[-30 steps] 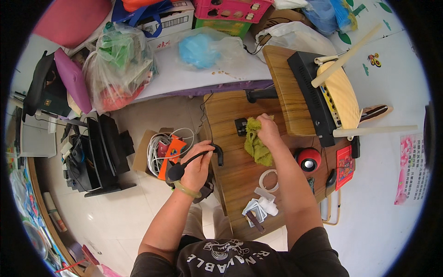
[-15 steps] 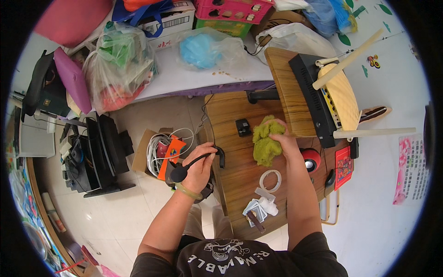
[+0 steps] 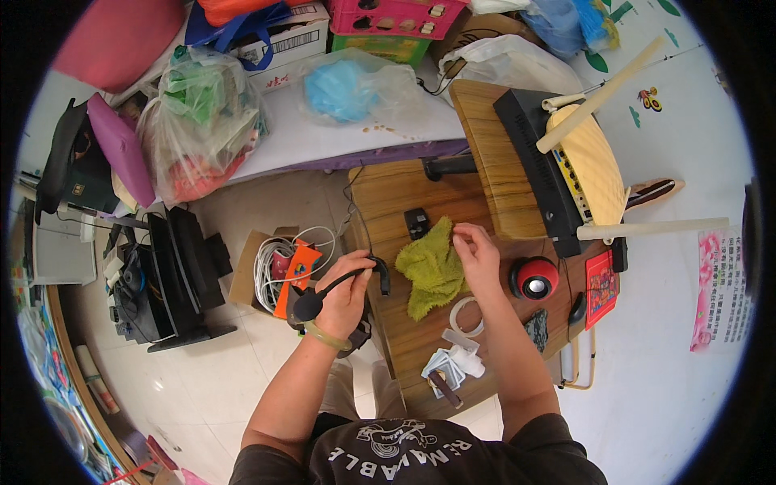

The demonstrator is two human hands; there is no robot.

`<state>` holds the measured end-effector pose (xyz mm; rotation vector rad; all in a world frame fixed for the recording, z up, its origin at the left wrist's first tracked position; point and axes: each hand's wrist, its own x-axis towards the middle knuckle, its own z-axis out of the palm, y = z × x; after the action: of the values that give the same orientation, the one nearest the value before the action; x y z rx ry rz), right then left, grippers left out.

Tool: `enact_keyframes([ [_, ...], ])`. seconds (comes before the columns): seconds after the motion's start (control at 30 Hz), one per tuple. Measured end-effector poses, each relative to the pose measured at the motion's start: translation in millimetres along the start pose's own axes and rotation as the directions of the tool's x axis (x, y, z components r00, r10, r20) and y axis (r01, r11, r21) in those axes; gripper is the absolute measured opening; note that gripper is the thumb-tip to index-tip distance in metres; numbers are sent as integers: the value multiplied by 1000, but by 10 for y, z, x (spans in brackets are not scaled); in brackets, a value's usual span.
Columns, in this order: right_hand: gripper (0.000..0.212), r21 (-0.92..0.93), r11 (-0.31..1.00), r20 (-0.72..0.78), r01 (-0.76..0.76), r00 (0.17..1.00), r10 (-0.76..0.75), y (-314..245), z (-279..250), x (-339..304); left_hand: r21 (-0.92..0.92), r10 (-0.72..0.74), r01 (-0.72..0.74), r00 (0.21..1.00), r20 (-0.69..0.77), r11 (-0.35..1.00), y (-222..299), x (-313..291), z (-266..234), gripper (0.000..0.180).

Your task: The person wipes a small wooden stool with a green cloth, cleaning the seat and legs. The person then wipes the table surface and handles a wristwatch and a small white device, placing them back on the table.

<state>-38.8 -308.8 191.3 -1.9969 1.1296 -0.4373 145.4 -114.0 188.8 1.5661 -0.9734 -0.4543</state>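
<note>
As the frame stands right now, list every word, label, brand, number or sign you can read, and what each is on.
Wording is not copied out here.
Black T-shirt: large white capitals with a drawing; legible.
Wall poster: dark characters, too small to read.
White carton: barcode and red characters, too small to read.
Red sheet, orange package: any lettering too blurred to tell.
Green cloth and headset: no readable text.
</note>
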Motion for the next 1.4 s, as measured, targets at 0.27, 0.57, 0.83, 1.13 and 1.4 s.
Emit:
enact_keyframes([
  [0.27,34,-273,946,-50,-174,985,167,230,308,244,13,-36,35,999,15,999,30,-19,15,12],
  [0.57,26,-461,760,211,459,888,-408,-75,334,298,43,17,-16,1000,-23,999,0,-4,-25,14],
  [0.83,25,-603,677,422,421,889,-177,-363,322,403,47,29,-27,999,-34,999,-17,-2,-34,13],
  [1.13,22,-646,622,528,443,848,-57,-410,320,435,50,41,-39,999,-24,998,37,4,7,12],
  [1.4,22,-825,232,537,516,843,36,-613,533,386,35,21,-21,1000,-14,999,123,-55,-58,12],
])
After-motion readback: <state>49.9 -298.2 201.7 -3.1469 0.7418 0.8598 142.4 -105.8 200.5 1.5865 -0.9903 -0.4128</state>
